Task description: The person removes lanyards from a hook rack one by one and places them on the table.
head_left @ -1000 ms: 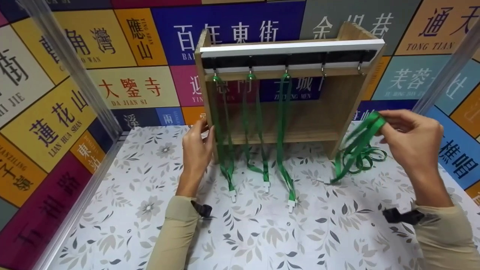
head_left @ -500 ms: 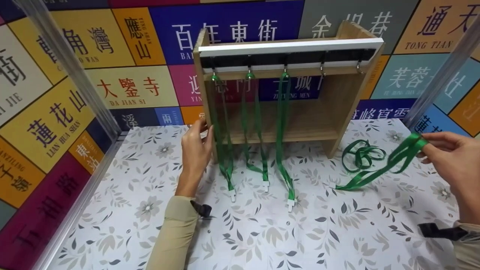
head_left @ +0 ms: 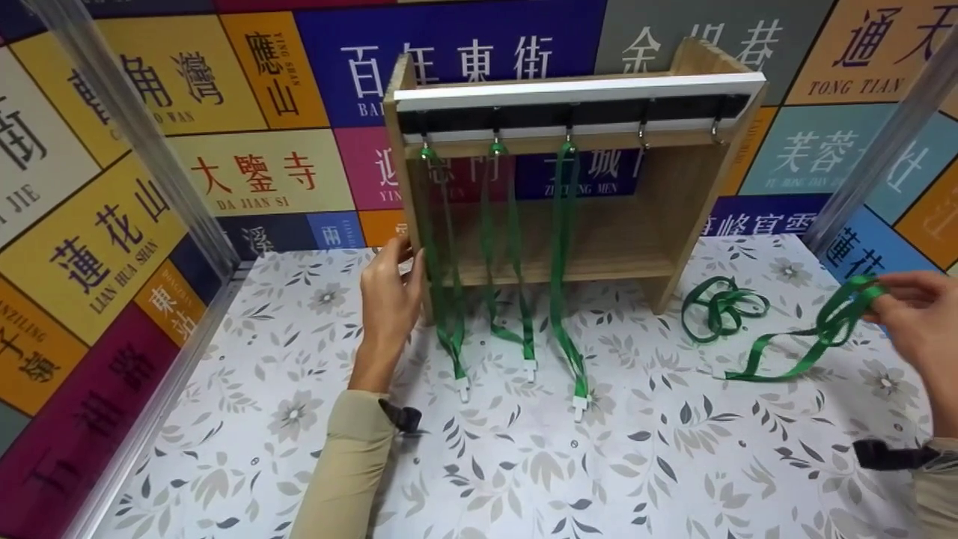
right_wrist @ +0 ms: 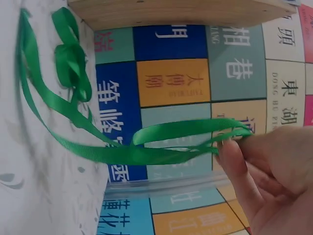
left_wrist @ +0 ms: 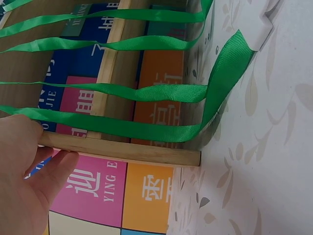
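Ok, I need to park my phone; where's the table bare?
Widest: the near part of the table, between the two sleeves, in front of the hanging lanyards. Another: between the left hand and the left wall. Crowded: just right of the rack, where a coiled lanyard lies and the held lanyard touches down.

Before me I see a wall covered in coloured panels that bear Chinese characters, many with Latin letters beneath. A deep blue panel spans the top centre of the frame; at upper left I read YING SHAN on an orange panel, and below it DA JIAN SI on a pale yellow panel. A maroon panel fills the lower left. Clear posts slant at upper left and upper right. Below, my white tabletop shows grey leaves and pale flowers.
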Tool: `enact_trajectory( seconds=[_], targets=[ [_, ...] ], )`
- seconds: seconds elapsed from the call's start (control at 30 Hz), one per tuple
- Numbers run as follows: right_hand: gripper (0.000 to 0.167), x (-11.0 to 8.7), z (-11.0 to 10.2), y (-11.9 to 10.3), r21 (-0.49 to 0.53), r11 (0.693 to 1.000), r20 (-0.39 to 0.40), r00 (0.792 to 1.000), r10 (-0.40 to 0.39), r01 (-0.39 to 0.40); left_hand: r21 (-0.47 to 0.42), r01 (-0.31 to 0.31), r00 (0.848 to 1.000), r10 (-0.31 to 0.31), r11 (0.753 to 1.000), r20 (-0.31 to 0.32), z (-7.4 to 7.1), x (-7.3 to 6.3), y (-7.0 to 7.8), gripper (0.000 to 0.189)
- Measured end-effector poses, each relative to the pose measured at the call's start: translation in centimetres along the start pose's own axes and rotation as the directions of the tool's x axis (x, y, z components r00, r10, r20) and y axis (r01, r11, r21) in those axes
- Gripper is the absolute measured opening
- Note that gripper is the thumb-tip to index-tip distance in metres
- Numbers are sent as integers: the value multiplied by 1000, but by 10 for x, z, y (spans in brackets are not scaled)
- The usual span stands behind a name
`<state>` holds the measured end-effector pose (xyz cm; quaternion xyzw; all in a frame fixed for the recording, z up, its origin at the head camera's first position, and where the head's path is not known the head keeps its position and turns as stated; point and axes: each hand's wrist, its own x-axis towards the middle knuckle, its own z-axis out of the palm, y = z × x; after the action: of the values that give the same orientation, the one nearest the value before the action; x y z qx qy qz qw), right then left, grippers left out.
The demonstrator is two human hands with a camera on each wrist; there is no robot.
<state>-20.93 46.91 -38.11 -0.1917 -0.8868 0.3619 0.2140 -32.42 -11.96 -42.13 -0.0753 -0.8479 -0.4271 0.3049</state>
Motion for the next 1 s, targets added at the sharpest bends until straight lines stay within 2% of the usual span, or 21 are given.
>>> enact_trajectory(
  seconds=[0.07, 0.13, 0.2, 0.3, 0.43, 0.53, 0.6, 0.67, 0.8, 0.9, 1.0],
  targets=[
    [24, -4, 8, 1, -81, 991, 68, 992, -104, 110, 0, -1, 1000, 1, 1000, -1, 0, 0, 0, 34],
    [26, -8, 18, 0, -136, 966, 153, 968, -200, 221, 2, -1, 1000, 1, 1000, -3, 0, 0, 0, 34],
    [22, -10, 26, -1, -153, 935, 232, 931, -281, 320, 12, -3, 1000, 3, 1000, -5, 0, -1, 0, 34],
    [17, -12, 36, -2, -139, 887, 347, 861, -372, 440, 18, -4, 1000, 4, 1000, -7, 0, -2, -1, 35],
    [17, -11, 44, 0, -103, 852, 484, 774, -408, 514, 15, -4, 1000, 4, 1000, -3, 0, -2, 0, 36],
    [17, -10, 51, 3, -97, 848, 585, 719, -374, 521, 11, 3, 1000, -3, 1000, 2, 0, -1, 0, 36],
    [17, -11, 57, 5, -103, 846, 634, 690, -350, 523, 12, 8, 1000, -9, 1000, 5, 0, -1, 1, 35],
    [16, -13, 64, 8, -98, 852, 663, 673, -329, 514, 15, 11, 1000, -11, 1000, 4, 0, 0, 1, 35],
    [12, -14, 75, 13, -84, 845, 669, 658, -345, 529, 15, 6, 1000, -6, 1000, -1, 0, 0, 0, 34],
    [14, -14, 78, 14, -82, 833, 674, 646, -358, 547, 14, 1, 1000, -1, 1000, -6, 0, 0, 1, 33],
    [16, -14, 76, 15, -74, 830, 696, 624, -354, 553, 14, -5, 1000, 5, 1000, -9, 0, 0, 2, 33]
  ],
)
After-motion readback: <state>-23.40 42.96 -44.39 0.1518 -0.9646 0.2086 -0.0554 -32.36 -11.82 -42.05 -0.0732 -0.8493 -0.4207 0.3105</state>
